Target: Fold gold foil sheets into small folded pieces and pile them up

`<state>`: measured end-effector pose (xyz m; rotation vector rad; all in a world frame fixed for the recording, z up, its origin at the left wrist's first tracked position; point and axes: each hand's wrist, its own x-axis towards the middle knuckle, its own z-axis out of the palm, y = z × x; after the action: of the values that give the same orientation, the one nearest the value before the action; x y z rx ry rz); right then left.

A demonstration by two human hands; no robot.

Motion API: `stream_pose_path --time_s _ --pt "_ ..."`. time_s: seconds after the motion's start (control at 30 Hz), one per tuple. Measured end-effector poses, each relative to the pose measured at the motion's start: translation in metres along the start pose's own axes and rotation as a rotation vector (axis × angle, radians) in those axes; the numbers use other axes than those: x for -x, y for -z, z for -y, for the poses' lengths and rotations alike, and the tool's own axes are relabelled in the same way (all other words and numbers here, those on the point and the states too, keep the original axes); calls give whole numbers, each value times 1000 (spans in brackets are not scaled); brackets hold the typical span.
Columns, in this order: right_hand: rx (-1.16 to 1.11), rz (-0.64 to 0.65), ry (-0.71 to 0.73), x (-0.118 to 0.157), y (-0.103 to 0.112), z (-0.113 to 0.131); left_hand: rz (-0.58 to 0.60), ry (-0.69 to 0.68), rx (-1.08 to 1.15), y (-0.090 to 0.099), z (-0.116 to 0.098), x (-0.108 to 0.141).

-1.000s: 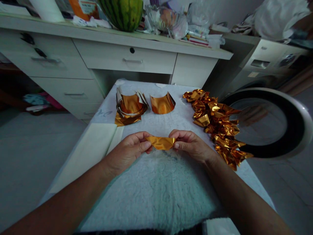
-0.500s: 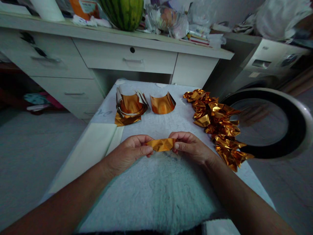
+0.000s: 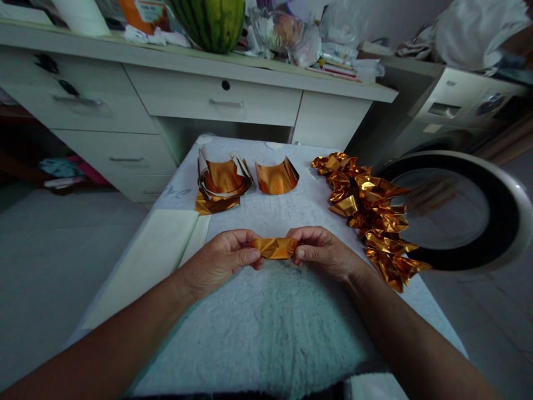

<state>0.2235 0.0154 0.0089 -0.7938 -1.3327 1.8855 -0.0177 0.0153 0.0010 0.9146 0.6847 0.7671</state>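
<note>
A small folded piece of gold foil paper (image 3: 276, 248) is stretched level between my two hands, just above the cloth-covered table. My left hand (image 3: 233, 251) pinches its left end between thumb and fingers. At the other end, my right hand (image 3: 320, 251) grips it the same way. Beyond them lies a stack of curled gold foil sheets (image 3: 225, 176) with pale undersides, and beside it one single curled gold sheet (image 3: 277, 178). To the right of my right hand runs a heap of folded gold foil pieces (image 3: 370, 208).
Pale cloth (image 3: 250, 328) covers the table. Behind it stands a white drawer cabinet (image 3: 216, 100) carrying a watermelon (image 3: 208, 25), a glass bowl (image 3: 277, 30) and clutter. On the right, a washing machine's round door (image 3: 506, 211) hangs open close to the table edge.
The creases on the foil piece between my hands look different, its front now flatter and more even. Both hands stay in nearly the same place, still gripping its ends.
</note>
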Motion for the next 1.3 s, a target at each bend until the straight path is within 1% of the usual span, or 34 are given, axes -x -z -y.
stream_pose_path --time_s 0.27,0.5,0.67,0.77,0.93,1.0,1.13,1.3 --pt "-10 15 -35 0 0 -1 -9 8 -7 0 1 -1" --pt "-15 3 -41 -2 0 -4 -6 -1 10 0 2 -1" --pt "-25 5 -37 -2 0 -6 36 3 34 -3 2 -2" --pt "-33 2 -47 -2 0 -5 37 -3 63 -4 2 -2" --pt "-57 -40 -39 -1 1 -5 30 -14 104 -3 1 -1" --pt "-68 -55 -34 -1 1 -5 29 -13 98 -3 1 -1" --pt "-36 -32 -45 -1 1 -5 31 -8 70 -3 2 -2" --pt "-17 -22 -52 -2 1 -5 -14 -11 21 -6 1 -3"
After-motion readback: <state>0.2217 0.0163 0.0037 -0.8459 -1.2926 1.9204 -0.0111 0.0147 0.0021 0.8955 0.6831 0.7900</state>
